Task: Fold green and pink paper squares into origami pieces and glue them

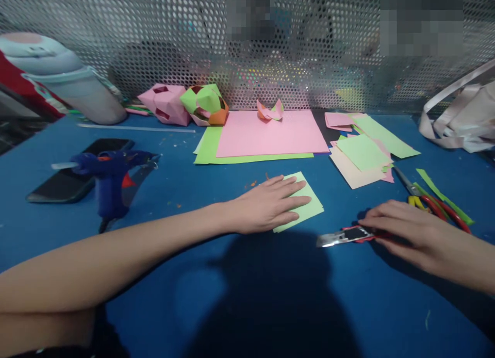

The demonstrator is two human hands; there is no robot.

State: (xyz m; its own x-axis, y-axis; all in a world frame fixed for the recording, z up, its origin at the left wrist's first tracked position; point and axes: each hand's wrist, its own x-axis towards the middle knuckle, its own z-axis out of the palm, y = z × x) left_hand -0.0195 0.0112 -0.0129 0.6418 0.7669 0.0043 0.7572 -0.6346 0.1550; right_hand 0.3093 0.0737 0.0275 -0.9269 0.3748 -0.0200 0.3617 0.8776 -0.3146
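My left hand (266, 204) lies flat with fingers stretched out on a small light green paper square (309, 206) on the blue table (193, 280). My right hand (410, 233) rests palm down over the handle of a red utility knife (344, 236), whose metal blade end sticks out to the left. The fingers curve over the knife's handle and touch it.
Large pink sheet (270, 133) over a green one at the back middle, a small folded paper piece (269, 111) on it. Paper cubes (183, 105), cut paper squares (363, 154), scissors (433, 203), blue glue gun (110, 180), phone (77, 169), bottle (58, 79), perforated metal screen (270, 43) behind.
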